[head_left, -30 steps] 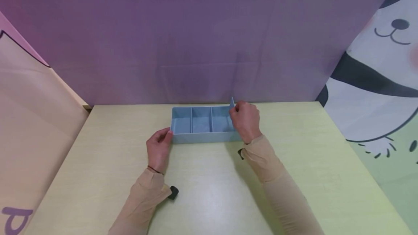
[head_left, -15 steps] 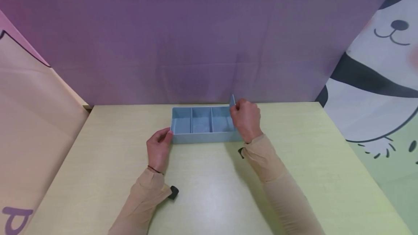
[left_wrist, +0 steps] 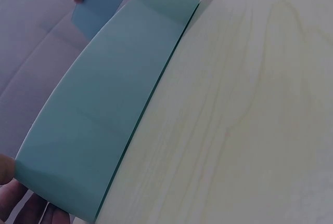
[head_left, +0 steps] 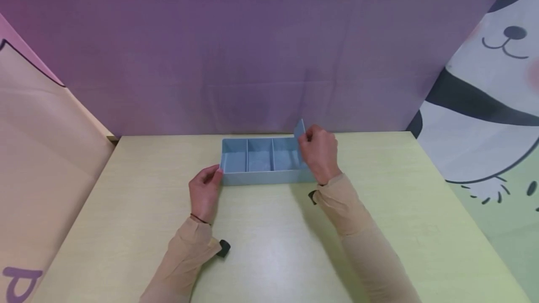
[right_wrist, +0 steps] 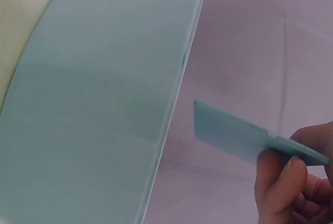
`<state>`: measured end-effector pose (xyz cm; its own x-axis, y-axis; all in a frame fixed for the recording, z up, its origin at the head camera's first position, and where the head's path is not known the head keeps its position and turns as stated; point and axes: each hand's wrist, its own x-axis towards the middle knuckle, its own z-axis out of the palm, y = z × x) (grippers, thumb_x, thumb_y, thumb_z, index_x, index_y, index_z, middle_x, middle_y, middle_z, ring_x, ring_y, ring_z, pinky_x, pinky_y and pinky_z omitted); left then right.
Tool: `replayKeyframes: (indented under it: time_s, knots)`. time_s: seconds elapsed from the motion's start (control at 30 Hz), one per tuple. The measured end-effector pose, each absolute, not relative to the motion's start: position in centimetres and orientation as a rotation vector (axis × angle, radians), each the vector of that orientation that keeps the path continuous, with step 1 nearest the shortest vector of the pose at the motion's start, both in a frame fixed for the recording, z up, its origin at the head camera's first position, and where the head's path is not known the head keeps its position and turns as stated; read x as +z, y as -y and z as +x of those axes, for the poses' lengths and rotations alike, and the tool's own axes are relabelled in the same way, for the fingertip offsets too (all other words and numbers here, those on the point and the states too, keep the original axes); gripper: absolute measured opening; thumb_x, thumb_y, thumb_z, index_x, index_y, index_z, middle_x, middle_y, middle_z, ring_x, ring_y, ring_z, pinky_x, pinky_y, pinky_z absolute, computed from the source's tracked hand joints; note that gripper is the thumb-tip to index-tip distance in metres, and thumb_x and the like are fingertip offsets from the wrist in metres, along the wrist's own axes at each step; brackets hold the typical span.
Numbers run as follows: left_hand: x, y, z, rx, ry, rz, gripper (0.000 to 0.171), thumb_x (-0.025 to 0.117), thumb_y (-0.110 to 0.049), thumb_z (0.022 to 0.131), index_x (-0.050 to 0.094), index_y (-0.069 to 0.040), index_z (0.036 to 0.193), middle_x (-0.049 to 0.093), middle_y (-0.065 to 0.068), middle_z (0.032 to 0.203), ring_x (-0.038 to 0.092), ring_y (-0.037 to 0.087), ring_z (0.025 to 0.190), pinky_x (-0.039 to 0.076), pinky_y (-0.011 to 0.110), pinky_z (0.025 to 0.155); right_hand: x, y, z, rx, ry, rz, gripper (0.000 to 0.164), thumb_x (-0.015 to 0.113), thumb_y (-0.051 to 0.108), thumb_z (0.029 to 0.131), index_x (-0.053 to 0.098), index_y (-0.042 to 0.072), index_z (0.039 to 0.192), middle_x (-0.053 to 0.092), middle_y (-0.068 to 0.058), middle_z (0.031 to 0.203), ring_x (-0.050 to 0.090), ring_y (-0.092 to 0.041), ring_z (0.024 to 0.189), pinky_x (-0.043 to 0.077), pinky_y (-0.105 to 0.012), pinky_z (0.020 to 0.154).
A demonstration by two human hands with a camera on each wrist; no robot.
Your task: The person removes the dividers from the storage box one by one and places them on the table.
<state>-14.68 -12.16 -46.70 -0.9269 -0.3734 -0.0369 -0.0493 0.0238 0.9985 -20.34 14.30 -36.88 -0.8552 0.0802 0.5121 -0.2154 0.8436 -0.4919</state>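
A long light-blue divider box (head_left: 265, 178) stands on the table in the head view, its open top showing upright dividers (head_left: 247, 155) between the compartments. At its left front corner my left hand (head_left: 205, 192) grips the end wall; in the left wrist view the thumb (left_wrist: 6, 169) lies against that corner with fingers (left_wrist: 31, 209) around the end. My right hand (head_left: 319, 153) pinches a loose blue divider (head_left: 300, 129) between thumb and fingers above the box's right end. The right wrist view shows this thin divider (right_wrist: 229, 133) raised above the box rim. The right hand hides part of the box's right end.
The pale wood-grain table (head_left: 261, 247) extends around the box. A purple cloth backdrop (head_left: 252, 60) rises right behind the table's back edge. Printed cloth panels flank it, a panda panel (head_left: 484, 120) on the right and a beige one (head_left: 50, 153) on the left.
My right hand has risen slightly and shifted a little right, and more of the divider shows above the box. The left hand and the box have stayed in place.
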Motion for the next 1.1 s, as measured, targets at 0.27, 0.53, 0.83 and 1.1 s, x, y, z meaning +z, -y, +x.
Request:
replayKeyframes:
  time_s: [0.27, 0.53, 0.83, 1.1]
  knots:
    - [-46.7, 12.2, -14.7, -1.976, 2.073, 0.423, 0.028, 0.065, -0.015, 0.091, 0.067, 0.001, 0.114, 0.066, 0.015, 0.111, 0.058, 0.018, 0.095, 0.044, 0.019, 0.076, -36.7, -14.3, -19.6, 0.899, 2.519, 0.082, 0.013, 0.058, 0.013, 0.085, 0.066, 0.005, 0.079, 0.066, -0.008, 0.072, 0.061, -0.026, 0.063, 0.049, -0.04, 0.06]
    - [-46.7, 12.1, -14.7, -1.981, 2.063, 0.433, 0.028, 0.065, -0.015, 0.091, 0.066, 0.001, 0.115, 0.065, 0.016, 0.111, 0.058, 0.018, 0.095, 0.044, 0.019, 0.075, -36.5, -14.4, -19.0, 1.099, 2.589, 0.002, 0.013, 0.061, 0.015, 0.085, 0.069, 0.005, 0.086, 0.067, -0.008, 0.078, 0.06, -0.022, 0.067, 0.048, -0.035, 0.061]
    - [-46.7, 12.3, -14.7, -1.979, 2.078, 0.44, 0.028, 0.065, -0.015, 0.092, 0.066, 0.0, 0.115, 0.065, 0.015, 0.112, 0.058, 0.017, 0.096, 0.045, 0.021, 0.077, -37.3, -14.7, -18.6, 1.729, 2.592, -0.116, 0.016, 0.063, 0.014, 0.088, 0.065, 0.0, 0.095, 0.067, -0.015, 0.081, 0.065, -0.022, 0.061, 0.056, -0.035, 0.058]
    - [-46.7, 12.3, -14.8, -1.97, 2.078, 0.432, 0.028, 0.065, -0.015, 0.091, 0.066, 0.0, 0.115, 0.065, 0.016, 0.112, 0.058, 0.018, 0.096, 0.045, 0.02, 0.077, -38.5, -14.9, -17.5, 2.065, 2.476, -0.064, 0.016, 0.063, 0.007, 0.09, 0.062, -0.005, 0.1, 0.066, -0.014, 0.084, 0.063, -0.02, 0.068, 0.057, -0.038, 0.062]
